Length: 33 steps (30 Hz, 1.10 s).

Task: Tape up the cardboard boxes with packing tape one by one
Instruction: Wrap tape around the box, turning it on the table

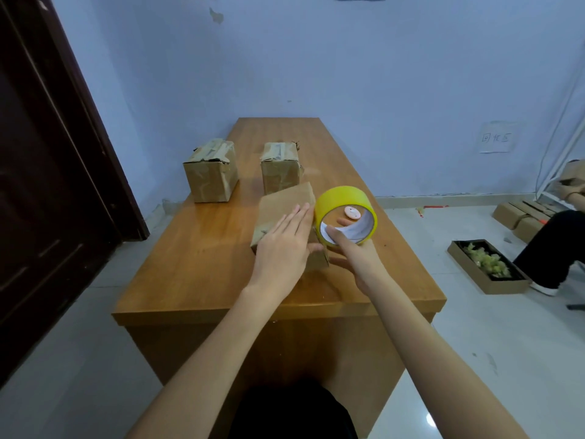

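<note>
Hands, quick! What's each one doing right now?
Left hand: open, flat on the nearest cardboard box.
Right hand: holding the yellow tape roll.

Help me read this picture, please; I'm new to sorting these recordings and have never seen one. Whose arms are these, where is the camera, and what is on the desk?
There is no machine here. A person wears a wide-angle camera on the head, so you look down along their two bare arms. This is the only view.

The left hand lies flat, fingers spread, on a cardboard box near the middle of the wooden desk. The right hand holds a roll of yellow tape just right of that box, with fingers through its core.

Farther back stand two more boxes, the left one and the right one, both with tape on top. Another person sits at the right edge.
</note>
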### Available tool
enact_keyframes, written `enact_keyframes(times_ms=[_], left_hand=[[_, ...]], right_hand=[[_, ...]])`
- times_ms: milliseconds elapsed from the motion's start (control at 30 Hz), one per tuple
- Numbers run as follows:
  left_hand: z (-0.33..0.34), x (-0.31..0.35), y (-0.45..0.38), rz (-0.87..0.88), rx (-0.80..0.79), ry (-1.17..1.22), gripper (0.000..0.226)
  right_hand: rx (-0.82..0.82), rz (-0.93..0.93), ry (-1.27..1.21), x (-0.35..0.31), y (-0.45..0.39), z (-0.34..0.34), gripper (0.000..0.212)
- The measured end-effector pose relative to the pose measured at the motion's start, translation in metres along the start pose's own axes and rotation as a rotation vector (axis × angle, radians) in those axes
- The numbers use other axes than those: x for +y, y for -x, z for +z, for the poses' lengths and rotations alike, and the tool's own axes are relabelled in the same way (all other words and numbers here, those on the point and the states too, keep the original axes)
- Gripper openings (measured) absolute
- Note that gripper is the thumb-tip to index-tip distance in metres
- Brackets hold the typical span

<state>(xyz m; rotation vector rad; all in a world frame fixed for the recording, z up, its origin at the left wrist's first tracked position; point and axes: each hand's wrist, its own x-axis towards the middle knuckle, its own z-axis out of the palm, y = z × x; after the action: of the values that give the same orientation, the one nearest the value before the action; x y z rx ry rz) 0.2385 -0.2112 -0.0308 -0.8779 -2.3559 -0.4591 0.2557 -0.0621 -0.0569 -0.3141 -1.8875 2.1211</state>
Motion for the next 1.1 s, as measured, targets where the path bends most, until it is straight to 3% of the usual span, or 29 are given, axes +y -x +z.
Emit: enact_keyframes(times_ms=[267,467,600,733,867,1100], left_hand=[[-0.001,-0.011,0.014,-0.153,0.019,0.201,0.063],[-0.011,-0.022,0.022,-0.225,0.053,0.394,0.058],[-0.018,-0.026,0.023,-0.235,0.005,0.211,0.054],[-0.026,-0.032,0.019,-0.148,-0.021,-0.064,0.052],[-0.025,-0.038,0.027,-0.203,-0.076,-0.022,0.048],[-0.023,-0.057,0.038,-0.271,-0.095,-0.088,0.061]], right_hand=[[-0.096,-0.063,0.167,-0.03,0.0,0.008,0.007],[-0.111,-0.107,0.267,-0.05,-0.004,0.011,0.007],[-0.157,-0.155,0.442,-0.062,-0.004,0.019,0.013],[-0.175,-0.16,0.689,-0.076,-0.007,0.033,0.003],[-0.118,-0.184,0.868,-0.082,-0.008,0.046,0.003],[-0.069,-0.245,0.976,-0.062,0.001,0.075,0.035]])
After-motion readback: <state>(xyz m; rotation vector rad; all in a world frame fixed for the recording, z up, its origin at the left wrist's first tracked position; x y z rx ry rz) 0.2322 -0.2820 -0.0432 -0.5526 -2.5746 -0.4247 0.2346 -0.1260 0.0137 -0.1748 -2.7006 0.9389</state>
